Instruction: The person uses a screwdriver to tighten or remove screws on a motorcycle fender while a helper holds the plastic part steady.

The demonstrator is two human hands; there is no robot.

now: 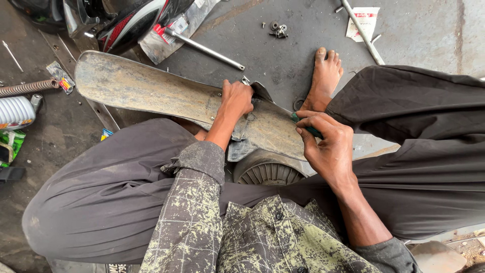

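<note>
The person sits low on the concrete floor with a long, dusty mudguard lying across the knees, its broad rounded end reaching out to the person's left. The left hand presses down on the narrow end of the mudguard, its grip closed over the far edge near a small metal bracket. The right hand is curled shut around a green-handled screwdriver, whose tip points in at the mudguard's near edge; the tip itself is hidden.

The mudguard looks like thin, stiff sheet, light for its length, gritty rather than slippery, and likely to swing or flex if held by one end only. The sturdier hold seems to be the bracketed narrow end, where the left hand is.

Under the mudguard a round ribbed cover shows between the legs. A bare foot rests on the floor beyond. Loose nuts and bolts lie further off, with a metal bar, a coil spring and a white bottle
</note>
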